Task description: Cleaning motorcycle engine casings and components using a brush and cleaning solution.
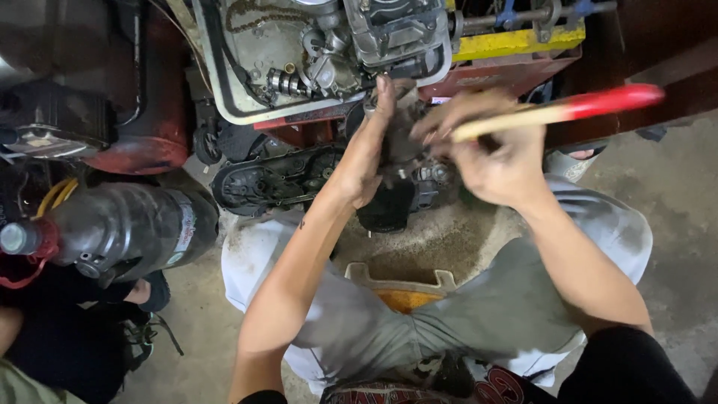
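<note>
Between the knees, over a tan basin on the concrete floor: left hand closed around a small dark engine part, palm turned inward, fingers wrapped on its near side. Right hand closed on a brush with a pale handle and red end, motion-blurred; bristle end hidden behind the part and fingers. Part is grimy and dark where visible, so cleaning looks under way, not finished. Basin interior is speckled with grit. Just behind the hands: a black finned cover, an opened engine case with exposed gears, still apart. Far left: a dark plastic bottle lying on its side. No reassembly evident yet.
</note>
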